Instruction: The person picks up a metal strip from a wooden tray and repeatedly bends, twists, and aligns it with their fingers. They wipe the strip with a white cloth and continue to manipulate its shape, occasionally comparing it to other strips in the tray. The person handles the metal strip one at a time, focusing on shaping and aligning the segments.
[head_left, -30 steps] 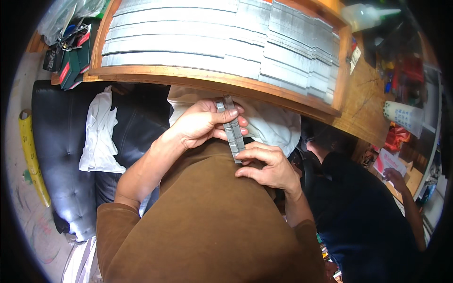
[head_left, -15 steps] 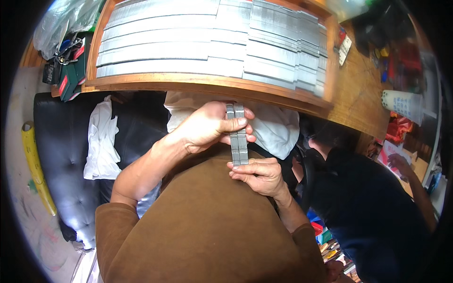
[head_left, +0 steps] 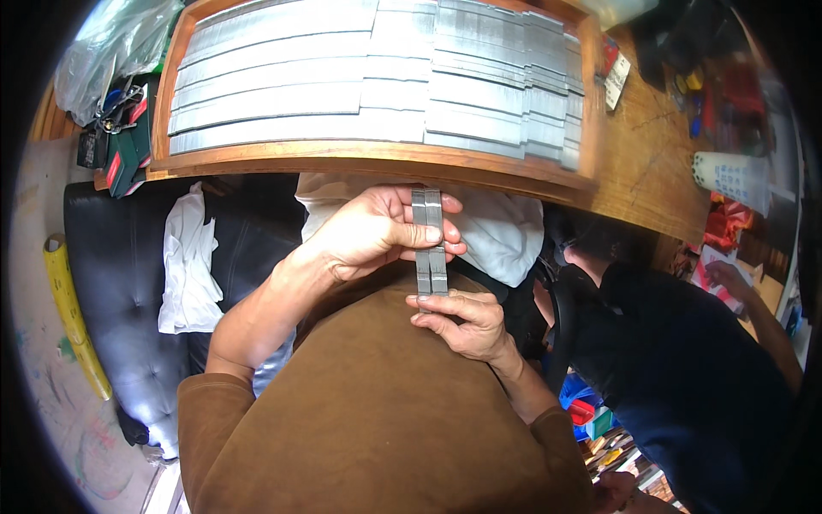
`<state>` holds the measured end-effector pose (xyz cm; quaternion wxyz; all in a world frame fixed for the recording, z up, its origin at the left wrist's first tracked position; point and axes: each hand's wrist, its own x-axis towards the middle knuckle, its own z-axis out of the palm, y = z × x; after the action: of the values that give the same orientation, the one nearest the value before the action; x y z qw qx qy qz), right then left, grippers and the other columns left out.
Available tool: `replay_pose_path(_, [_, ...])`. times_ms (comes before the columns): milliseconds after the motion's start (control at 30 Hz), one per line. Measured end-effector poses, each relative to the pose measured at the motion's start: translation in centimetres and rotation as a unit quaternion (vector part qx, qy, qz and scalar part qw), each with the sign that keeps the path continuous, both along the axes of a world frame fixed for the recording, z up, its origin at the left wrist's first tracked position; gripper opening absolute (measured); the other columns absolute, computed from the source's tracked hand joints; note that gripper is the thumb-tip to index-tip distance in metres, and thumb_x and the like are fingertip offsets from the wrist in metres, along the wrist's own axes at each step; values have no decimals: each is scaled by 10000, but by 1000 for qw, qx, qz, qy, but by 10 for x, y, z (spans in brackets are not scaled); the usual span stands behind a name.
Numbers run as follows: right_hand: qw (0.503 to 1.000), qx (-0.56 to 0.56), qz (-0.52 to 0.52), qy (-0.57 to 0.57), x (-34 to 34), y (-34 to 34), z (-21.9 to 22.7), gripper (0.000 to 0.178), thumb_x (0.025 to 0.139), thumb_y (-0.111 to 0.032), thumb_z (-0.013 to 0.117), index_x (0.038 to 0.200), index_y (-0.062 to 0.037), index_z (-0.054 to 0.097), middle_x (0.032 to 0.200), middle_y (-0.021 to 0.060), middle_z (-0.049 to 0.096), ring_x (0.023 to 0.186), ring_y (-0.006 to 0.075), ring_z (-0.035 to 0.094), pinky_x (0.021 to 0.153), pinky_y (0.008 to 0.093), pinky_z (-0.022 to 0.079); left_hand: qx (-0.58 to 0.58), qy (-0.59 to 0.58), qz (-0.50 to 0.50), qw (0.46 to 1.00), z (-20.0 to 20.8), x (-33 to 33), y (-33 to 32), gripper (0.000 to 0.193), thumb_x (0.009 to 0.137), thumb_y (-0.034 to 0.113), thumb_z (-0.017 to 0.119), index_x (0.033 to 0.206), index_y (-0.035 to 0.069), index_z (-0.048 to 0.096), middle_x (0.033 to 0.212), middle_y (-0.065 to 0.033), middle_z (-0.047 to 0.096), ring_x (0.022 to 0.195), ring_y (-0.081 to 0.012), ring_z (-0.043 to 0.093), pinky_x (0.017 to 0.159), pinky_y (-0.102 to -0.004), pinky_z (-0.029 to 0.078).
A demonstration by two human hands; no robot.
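In front of my brown shirt I hold a narrow bundle of flat grey metal strips (head_left: 424,267), two rows side by side, running lengthwise away from me. My left hand (head_left: 368,230) is closed round its far half, the thumb pressed across the top and the fingertips showing on the right side. At the near end, my right hand (head_left: 473,325) pinches the bundle between thumb and fingers. Beyond both hands, a wooden tray (head_left: 368,156) holds overlapping rows of similar grey metal strips (head_left: 265,86).
The tray rests on a wooden table (head_left: 646,176) with a patterned cup (head_left: 723,178) at its right. To the left are a black padded seat (head_left: 128,300), white cloth (head_left: 187,265) and yellow tube (head_left: 75,317). A person in dark clothing (head_left: 676,368) is close on my right.
The view has shifted slightly, so the tray sits a little lower and further left. My left thumb sits slightly nearer me on the bundle; both hands keep their grip.
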<state>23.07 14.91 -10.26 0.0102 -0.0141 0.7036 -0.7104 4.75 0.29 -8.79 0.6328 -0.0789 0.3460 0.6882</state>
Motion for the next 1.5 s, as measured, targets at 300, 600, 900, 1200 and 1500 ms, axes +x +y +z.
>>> replay_pose_path(300, [999,6,-38,13,5,-11,-3,227,817,50,777,1039,42,730,1021,180,751,861,227,757,765,299,624,-39,52,-26,998,11,-3,5,357,987,107,620,1307,-36,550,1113,-174,716,994,-250,727,817,-306,606])
replay_pose_path(600, [996,-53,-73,-25,-1,-22,0,194,836,64,749,1028,49,725,1027,174,751,880,212,753,780,294,621,-120,162,-14,979,16,-3,6,235,911,170,745,1062,-6,707,976,-109,756,820,-157,737,648,-226,593])
replay_pose_path(900, [994,-75,-60,-50,-1,-22,6,227,864,64,719,1089,41,711,1089,162,742,880,191,748,763,271,611,-122,122,-69,983,20,-8,3,299,915,179,741,1130,-16,666,990,-136,749,879,-212,748,683,-258,614])
replay_pose_path(1200, [994,-89,-28,-60,-1,-23,9,228,908,51,677,1135,37,694,1138,149,730,875,178,744,719,254,608,-99,96,-29,990,20,-1,3,286,929,165,725,1149,-7,661,993,-142,741,862,-217,750,698,-277,619])
replay_pose_path(1500, [996,-64,-27,-54,-9,-23,13,155,890,71,688,1044,65,696,1106,196,728,906,231,750,769,294,626,-121,92,-37,988,25,-6,3,280,940,156,711,1160,-8,659,1019,-144,739,888,-224,747,725,-285,624])
